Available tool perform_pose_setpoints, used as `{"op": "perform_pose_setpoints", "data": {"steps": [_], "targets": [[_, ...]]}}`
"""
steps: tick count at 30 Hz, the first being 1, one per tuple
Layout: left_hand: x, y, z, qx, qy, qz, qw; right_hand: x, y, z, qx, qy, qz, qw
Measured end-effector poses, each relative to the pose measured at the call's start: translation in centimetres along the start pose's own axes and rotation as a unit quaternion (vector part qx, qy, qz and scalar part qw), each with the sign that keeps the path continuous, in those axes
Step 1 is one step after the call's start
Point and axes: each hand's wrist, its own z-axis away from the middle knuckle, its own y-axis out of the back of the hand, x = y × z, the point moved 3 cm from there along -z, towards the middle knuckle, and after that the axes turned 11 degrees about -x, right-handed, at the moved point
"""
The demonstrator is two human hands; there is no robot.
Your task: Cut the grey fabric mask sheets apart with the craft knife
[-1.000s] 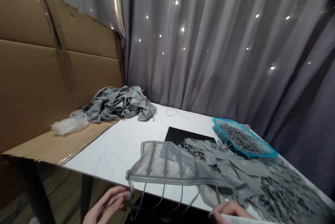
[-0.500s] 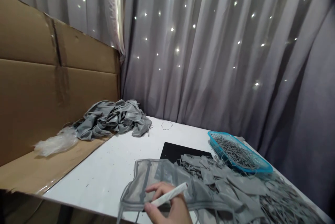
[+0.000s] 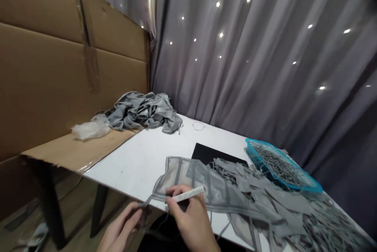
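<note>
A sheer grey fabric piece (image 3: 197, 173) with darker grey bands and edging lies across the front of the white table. My right hand (image 3: 191, 214) rests over its near edge, closed around a slim white pen (image 3: 188, 194) that points up and to the right. Just off the table's front edge, my left hand (image 3: 125, 224) pinches the grey strap (image 3: 147, 201) running from the fabric's left corner. Part of the strap below the fingers is dark and hard to make out.
Right of the fabric spreads a heap of grey scraps and cords (image 3: 273, 201), with a blue basket (image 3: 313, 184) of grey strings behind. A black sheet (image 3: 206, 151) lies behind the fabric. Far left are piled grey cloth (image 3: 144, 110), clear plastic (image 3: 91, 127) and a cardboard wall (image 3: 41, 67).
My left hand has come into view and gripped the strap at the fabric's left corner. The view has tilted and shifted down-left. The pen stays in my right hand.
</note>
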Motion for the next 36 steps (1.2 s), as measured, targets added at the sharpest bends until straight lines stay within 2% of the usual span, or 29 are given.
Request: {"op": "perform_pose_setpoints", "data": {"steps": [4, 7, 10, 12, 15, 17, 23, 27, 29, 32, 36], "targets": [[0.7, -1.4, 0.4, -0.021, -0.023, 0.039, 0.999, -0.4, 0.4, 0.1, -0.02, -0.013, -0.005, 1.0], [0.9, -2.0, 1.0, -0.034, 0.001, 0.062, 0.998, -0.4, 0.4, 0.1, -0.021, -0.017, -0.001, 1.0], [1.5, -2.3, 1.4, -0.083, 0.014, 0.042, 0.996, -0.5, 0.5, 0.0, -0.019, -0.012, -0.027, 0.999], [2.4, -2.4, 1.6, -0.103, -0.022, -0.004, 0.994, -0.8, 0.6, -0.3, -0.017, -0.007, -0.049, 0.999], [4.1, -2.6, 1.9, -0.08, -0.098, -0.078, 0.989, -1.1, 0.6, -0.7, -0.007, -0.003, -0.052, 0.999], [4.9, -2.8, 2.2, -0.076, -0.117, -0.092, 0.986, -1.3, 0.6, -0.9, -0.005, -0.001, -0.048, 0.999], [6.0, -3.1, 4.7, -0.169, -0.069, -0.06, 0.981, -1.8, 0.8, -0.3, 0.006, 0.003, -0.101, 0.995], [7.0, -2.9, 6.9, -0.206, -0.088, -0.021, 0.974, -2.7, 0.8, 1.1, -0.013, 0.024, -0.122, 0.992], [6.9, -2.9, 7.0, -0.206, -0.079, -0.011, 0.975, -3.1, 0.9, 1.6, -0.019, 0.03, -0.112, 0.993], [5.8, -2.9, 6.1, -0.191, -0.041, -0.009, 0.981, -3.2, 1.0, 2.0, -0.027, 0.033, -0.088, 0.995], [4.1, -2.5, 4.7, -0.081, -0.033, -0.021, 0.996, -3.0, 1.0, 1.9, -0.017, 0.041, -0.071, 0.996]]}}
